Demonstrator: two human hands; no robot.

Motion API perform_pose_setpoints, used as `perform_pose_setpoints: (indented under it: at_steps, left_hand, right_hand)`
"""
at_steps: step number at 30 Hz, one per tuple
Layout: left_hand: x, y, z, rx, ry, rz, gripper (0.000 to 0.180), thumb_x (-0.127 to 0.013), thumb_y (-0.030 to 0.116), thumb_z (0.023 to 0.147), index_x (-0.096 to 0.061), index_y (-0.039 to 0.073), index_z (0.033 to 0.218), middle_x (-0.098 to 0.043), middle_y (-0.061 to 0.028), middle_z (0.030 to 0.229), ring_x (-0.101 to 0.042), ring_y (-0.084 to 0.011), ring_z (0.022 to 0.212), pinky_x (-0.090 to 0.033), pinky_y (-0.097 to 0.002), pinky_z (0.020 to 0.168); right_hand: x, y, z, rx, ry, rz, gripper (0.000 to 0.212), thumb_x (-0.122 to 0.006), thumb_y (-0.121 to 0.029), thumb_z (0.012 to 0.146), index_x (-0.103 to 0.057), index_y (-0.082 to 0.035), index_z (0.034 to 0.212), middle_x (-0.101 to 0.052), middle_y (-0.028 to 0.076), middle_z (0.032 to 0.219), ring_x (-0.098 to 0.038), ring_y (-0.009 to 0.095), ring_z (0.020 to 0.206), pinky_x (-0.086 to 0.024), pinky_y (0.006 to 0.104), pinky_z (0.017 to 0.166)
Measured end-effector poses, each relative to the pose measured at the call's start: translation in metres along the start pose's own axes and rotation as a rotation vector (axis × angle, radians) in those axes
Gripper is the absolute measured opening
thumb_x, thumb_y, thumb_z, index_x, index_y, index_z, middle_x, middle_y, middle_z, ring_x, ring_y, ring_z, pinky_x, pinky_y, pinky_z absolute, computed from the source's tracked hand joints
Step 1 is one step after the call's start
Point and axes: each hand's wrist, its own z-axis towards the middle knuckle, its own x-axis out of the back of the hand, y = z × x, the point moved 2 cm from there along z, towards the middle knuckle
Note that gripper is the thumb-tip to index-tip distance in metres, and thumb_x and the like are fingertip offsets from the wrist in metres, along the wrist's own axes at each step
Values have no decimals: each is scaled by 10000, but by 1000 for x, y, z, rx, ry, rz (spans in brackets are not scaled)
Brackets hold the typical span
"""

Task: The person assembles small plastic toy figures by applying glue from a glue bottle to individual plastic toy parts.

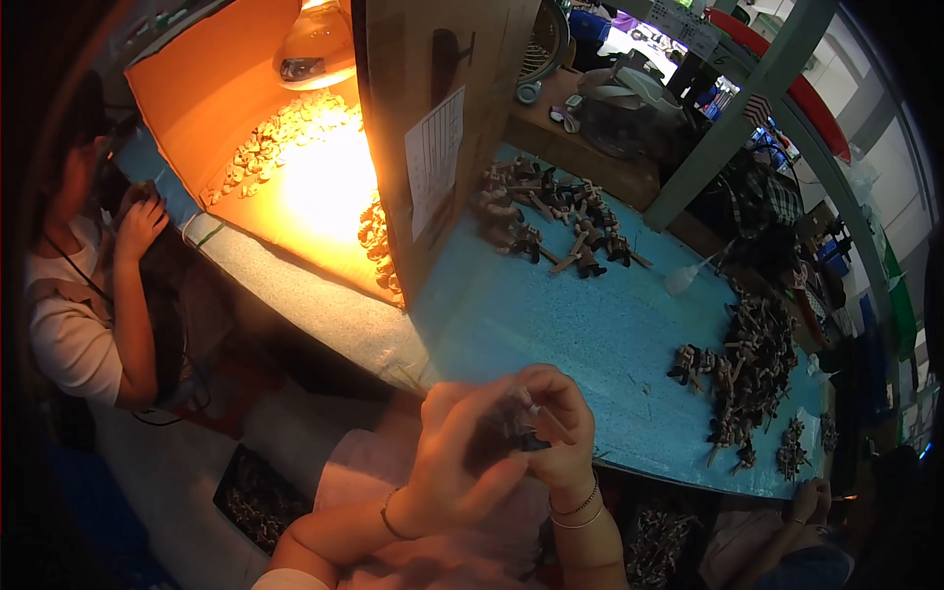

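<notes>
My left hand (447,457) and my right hand (565,433) meet in front of me, just off the near edge of the blue tabletop (551,344). Between them is a small dark piece (497,428) with a pale part sticking out on the right side. It resembles the little figures on the table, but my fingers cover much of it. The left fingers curve around its left side, slightly blurred. On the right, my thumb and fingers close about the pale end. Both wrists carry thin bracelets.
A glowing lamp (317,49) hangs in a cardboard box (187,88) over pale, rounded pieces (261,147). Small dark-and-beige figures (752,364) lie heaped right, others (590,231) farther back. A squeeze bottle (678,281) stands between. Co-workers sit left (84,324) and lower right (777,551).
</notes>
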Motion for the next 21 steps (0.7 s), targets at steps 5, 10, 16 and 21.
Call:
perform_pose_setpoints:
  at_steps: [5,10,16,21]
  left_hand:
    - [-1,2,-1,33,-36,-27,667,-706,221,700,-434,-31,1255,-464,-142,1100,-436,-252,1005,-367,-355,887]
    - [-3,-1,0,-63,-70,3,767,-701,340,731,-371,-62,1295,-382,-129,1075,-446,-183,958,-391,-285,835]
    - [3,-9,1,-91,-90,-221,692,-768,280,666,-446,-13,1204,-476,-136,1132,-445,-255,1031,-378,-350,879]
    - [11,-5,9,-233,-144,-106,674,-807,248,632,-466,18,1165,-537,-109,1091,-461,-261,1010,-385,-352,865]
  right_hand:
    - [2,-1,-1,8,39,-98,685,-858,-92,536,-479,-21,1102,-452,80,1102,-436,190,1062,-331,325,949]
    - [2,-11,0,174,3,-381,652,-847,-99,548,-492,-35,1092,-477,91,1079,-470,210,1016,-367,338,911]
    - [-18,-57,1,352,-135,-1043,592,-800,-117,505,-533,-33,1027,-522,112,997,-529,278,915,-407,372,826]
    - [-26,-77,3,410,-277,-1146,569,-771,-131,519,-537,-30,1027,-534,114,998,-539,280,902,-404,379,785]
